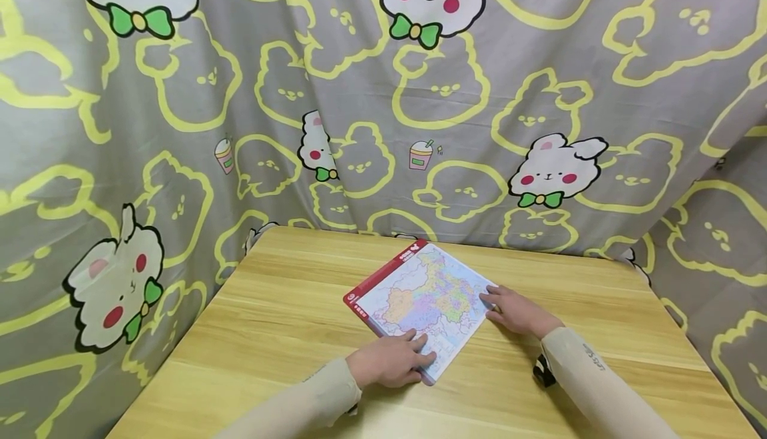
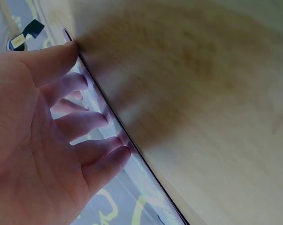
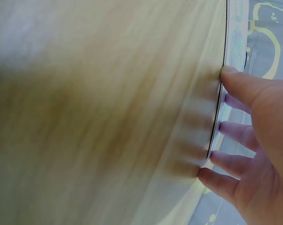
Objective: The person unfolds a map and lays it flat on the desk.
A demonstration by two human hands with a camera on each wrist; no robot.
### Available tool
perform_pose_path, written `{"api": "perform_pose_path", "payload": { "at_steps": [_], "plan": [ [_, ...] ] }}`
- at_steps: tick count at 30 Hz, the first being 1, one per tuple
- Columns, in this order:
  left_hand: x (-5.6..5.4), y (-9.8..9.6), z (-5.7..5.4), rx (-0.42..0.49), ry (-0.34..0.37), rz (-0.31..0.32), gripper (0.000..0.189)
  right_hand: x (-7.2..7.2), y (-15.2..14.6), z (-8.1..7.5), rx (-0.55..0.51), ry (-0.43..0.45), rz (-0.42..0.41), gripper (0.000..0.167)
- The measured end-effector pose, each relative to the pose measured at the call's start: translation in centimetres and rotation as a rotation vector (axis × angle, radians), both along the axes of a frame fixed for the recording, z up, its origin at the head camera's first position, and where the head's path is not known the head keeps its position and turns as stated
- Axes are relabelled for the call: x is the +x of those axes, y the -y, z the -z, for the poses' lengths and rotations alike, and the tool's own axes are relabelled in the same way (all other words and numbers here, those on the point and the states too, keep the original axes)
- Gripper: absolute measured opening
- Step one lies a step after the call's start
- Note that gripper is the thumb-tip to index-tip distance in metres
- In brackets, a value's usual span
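A thin rectangular map board [image 1: 428, 292] with a red strip along one long side lies at an angle on the wooden table, its colored map facing up. My left hand [image 1: 392, 361] rests on its near corner, fingers spread over the printed surface. In the left wrist view, the thumb of that hand [image 2: 33, 117] is at the edge of the board [image 2: 148, 187]. At the right side of the board, my right hand [image 1: 518, 309] touches the border with its fingertips. The right wrist view shows that hand [image 3: 268, 136] with fingers apart along the board's edge [image 3: 234, 33].
The wooden table [image 1: 240, 332] spreads around the board on all sides. Behind it and at both sides hangs a grey curtain [image 1: 359, 92] with rabbit and yellow outline prints, close to the table's far edge. A dark strap [image 1: 543, 371] shows at the right sleeve.
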State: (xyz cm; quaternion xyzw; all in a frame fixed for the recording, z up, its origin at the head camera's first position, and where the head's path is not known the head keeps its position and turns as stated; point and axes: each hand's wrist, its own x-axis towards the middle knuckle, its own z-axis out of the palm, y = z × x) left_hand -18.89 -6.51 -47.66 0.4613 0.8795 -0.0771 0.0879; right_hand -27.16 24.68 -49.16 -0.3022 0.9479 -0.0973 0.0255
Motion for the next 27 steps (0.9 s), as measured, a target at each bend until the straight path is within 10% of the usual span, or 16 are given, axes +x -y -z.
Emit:
{"api": "perform_pose_path", "payload": {
  "at_steps": [27],
  "plan": [
    [-0.1,-1.0,0.2,-0.013,-0.052,0.014,0.047,-1.3,0.0,0.3,0.002,0.021,0.008,0.041]
  ]
}}
